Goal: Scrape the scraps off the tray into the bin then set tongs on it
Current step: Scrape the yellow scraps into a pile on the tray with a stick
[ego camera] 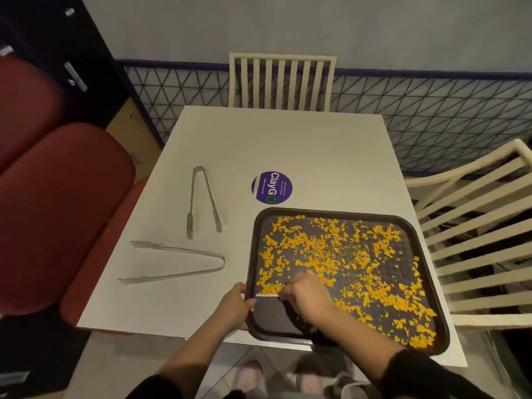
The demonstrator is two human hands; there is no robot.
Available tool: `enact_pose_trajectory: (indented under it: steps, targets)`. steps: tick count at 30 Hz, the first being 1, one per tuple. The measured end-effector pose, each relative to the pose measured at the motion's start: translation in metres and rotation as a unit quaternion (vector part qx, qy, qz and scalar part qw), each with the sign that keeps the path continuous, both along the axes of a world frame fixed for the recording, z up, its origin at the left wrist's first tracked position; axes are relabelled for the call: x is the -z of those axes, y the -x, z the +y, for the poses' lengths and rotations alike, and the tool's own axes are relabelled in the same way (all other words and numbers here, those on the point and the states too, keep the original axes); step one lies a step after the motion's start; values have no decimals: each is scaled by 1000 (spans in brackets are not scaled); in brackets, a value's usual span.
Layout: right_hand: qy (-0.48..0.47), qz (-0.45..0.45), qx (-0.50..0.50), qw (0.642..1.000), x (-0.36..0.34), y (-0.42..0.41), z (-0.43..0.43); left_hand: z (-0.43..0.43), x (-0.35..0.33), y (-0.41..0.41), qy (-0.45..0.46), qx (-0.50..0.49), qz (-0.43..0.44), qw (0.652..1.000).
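On the white table (pixel 273 139), the black tray (pixel 339 212) lies strewn with orange scraps (pixel 331 249); left hand (pixel 234 308) grips its left rim, right hand (pixel 306 298) pinches a thin white scraper (pixel 267 295). Keep that edge flat, sweeping overlapping strokes toward one corner; no bin shows.

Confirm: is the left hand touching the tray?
Touching. The head view shows the left hand gripping the tray by its near left rim, while the right hand holds a white scraper against the tray's surface.
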State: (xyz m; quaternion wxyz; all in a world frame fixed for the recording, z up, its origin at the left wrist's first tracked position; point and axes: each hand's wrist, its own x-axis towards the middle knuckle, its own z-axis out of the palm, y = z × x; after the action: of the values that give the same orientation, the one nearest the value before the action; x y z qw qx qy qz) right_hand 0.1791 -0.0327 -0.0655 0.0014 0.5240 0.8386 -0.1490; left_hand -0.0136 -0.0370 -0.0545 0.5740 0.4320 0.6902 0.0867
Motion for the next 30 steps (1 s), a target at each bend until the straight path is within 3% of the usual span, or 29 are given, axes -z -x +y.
enact_pose_trajectory:
  steps: [13, 16, 20, 23, 30]
  targets:
    - [11, 35, 99, 994, -19, -5, 93, 0, -5, 3, 3, 10, -3, 1000]
    - [80, 67, 102, 989, -37, -5, 70, 0, -10, 4, 16, 7, -17, 1000]
    - [189, 44, 23, 981, -42, -3, 9, 0, -12, 5, 30, 3, -54, 998]
    - [222, 64, 24, 973, -31, 0, -13, 0, -11, 5, 28, 9, -43, 999]
    - [124, 49, 95, 987, -16, 8, 30, 2, -10, 5, 28, 43, -11, 999]
